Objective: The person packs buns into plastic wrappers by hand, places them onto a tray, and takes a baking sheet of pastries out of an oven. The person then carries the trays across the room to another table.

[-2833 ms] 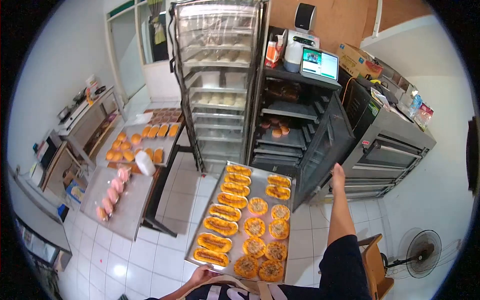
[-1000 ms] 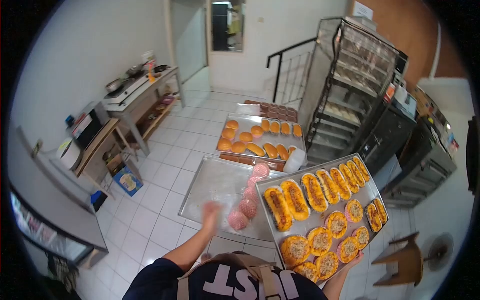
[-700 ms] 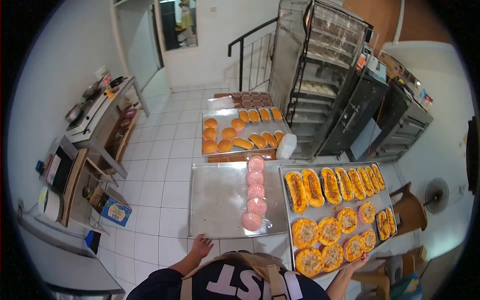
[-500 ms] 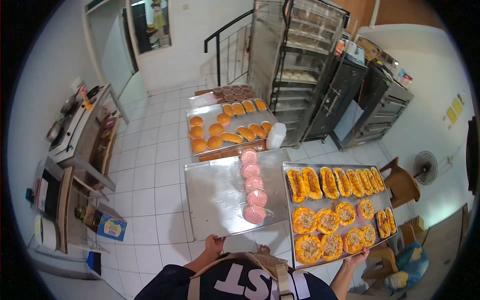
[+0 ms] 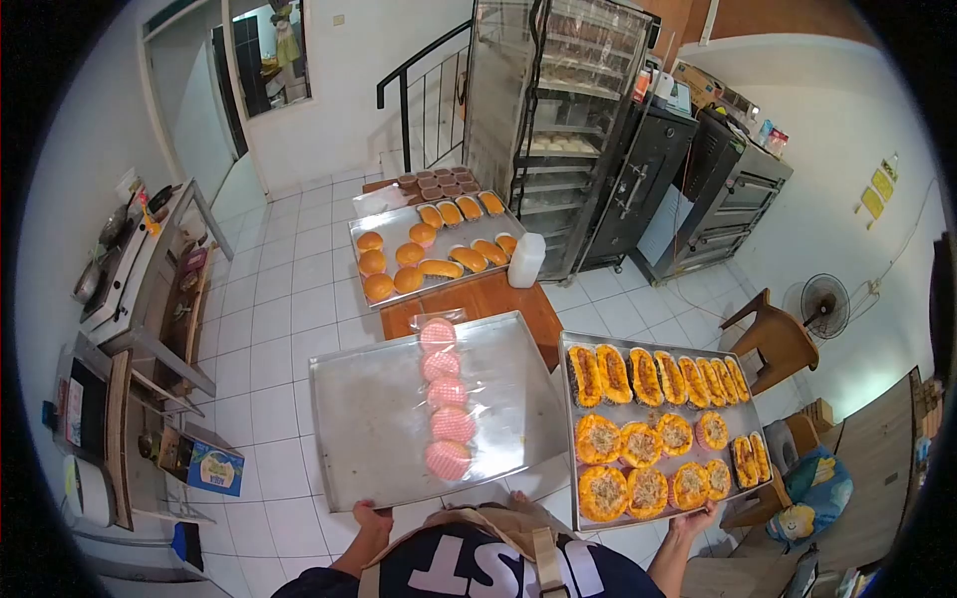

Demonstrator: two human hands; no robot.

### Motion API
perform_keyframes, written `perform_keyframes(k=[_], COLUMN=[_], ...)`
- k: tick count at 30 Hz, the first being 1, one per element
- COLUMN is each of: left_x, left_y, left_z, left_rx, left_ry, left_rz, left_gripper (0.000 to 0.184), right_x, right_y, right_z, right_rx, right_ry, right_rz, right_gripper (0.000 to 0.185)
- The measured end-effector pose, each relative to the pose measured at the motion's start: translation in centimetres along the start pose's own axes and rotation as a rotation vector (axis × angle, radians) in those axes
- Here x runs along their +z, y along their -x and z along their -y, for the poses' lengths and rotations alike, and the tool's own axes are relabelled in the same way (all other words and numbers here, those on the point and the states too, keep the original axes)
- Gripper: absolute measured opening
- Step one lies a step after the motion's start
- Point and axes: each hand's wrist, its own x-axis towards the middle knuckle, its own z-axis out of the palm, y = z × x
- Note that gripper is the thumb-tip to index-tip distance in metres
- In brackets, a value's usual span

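Observation:
My left hand (image 5: pixel 373 518) grips the near edge of a large metal baking tray (image 5: pixel 374 419). On that tray lies a row of several pink checked paper baking cups (image 5: pixel 446 392) in clear plastic wrap. My right hand (image 5: pixel 695 519) is closed on the near edge of a second baking tray (image 5: pixel 640 408), close to its right corner. Long buns with browned topping (image 5: pixel 646 377) and round buns with shredded topping (image 5: pixel 599 439) fill this one. Both trays are held side by side in front of me; the fingers beneath them are partly hidden.
Ahead, a wooden table (image 5: pixel 478 309) carries a tray of glazed buns (image 5: pixel 409 253), a white bottle (image 5: pixel 526 260) and brown tubs (image 5: pixel 439 183). Behind stand a covered rack (image 5: pixel 503 120) and ovens (image 5: pixel 723 189). A chair (image 5: pixel 778 344) is at right, a stove counter (image 5: pixel 150 259) at left.
The left tray with the pink cups has moved left and away from the table, showing more wooden tabletop. My view has shifted slightly right. Both hands keep their hold.

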Motion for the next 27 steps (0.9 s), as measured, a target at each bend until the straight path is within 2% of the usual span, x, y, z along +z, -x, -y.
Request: perform_keyframes(k=[5, 7, 8, 10, 12, 14, 17, 23, 24, 27], left_x=[-7.3, -9.3, -13.3, -20.4, -22.4, -23.5, -27.9, -33.4, -26.0, -25.1], left_y=[3.7, 6.5, 4.7, 3.2, 5.3, 7.8, 9.9, 11.8, 16.3, 12.3], left_z=[-4.9, -6.9, -8.5, -10.7, -13.2, -15.3, -17.5, -24.7, -22.7, -26.9], left_rx=[0.02, 0.19, 0.284, 0.497, 0.521, 0.308, 0.468, 0.516, 0.569, 0.516], left_ry=[-0.01, 0.017, -0.194, -0.475, -0.282, 0.258, 0.214, 0.188, 0.301, 0.306], left_rz=[-0.033, -0.082, 0.035, 0.204, 0.085, -0.243, -0.176, -0.061, -0.19, -0.163], left_gripper=[0.03, 0.036, 0.039, 0.041, 0.042, 0.043, 0.025, 0.027, 0.03, 0.031], right_x=[-0.4, -1.3, -0.1, 0.7, 0.1, 0.9, 0.9, 2.6, 3.2, 4.7], right_y=[-1.0, -2.3, -2.1, -3.3, -4.0, -4.3, -5.5, -3.9, -3.1, -1.0], right_z=[0.3, 0.9, 1.0, -0.6, -2.8, -5.1, -9.1, -19.7, -21.7, -27.3], right_rx=[0.048, 0.079, 0.046, 0.142, 0.24, 0.268, 0.378, 0.598, 0.615, 0.677], right_ry=[-0.032, -0.026, 0.016, -0.018, -0.052, -0.053, -0.091, -0.104, -0.115, -0.142], right_rz=[0.067, 0.115, 0.149, 0.198, 0.216, 0.219, 0.17, 0.125, 0.125, 0.11], right_gripper=[0.055, 0.055, 0.053, 0.053, 0.053, 0.051, 0.05, 0.052, 0.052, 0.052])
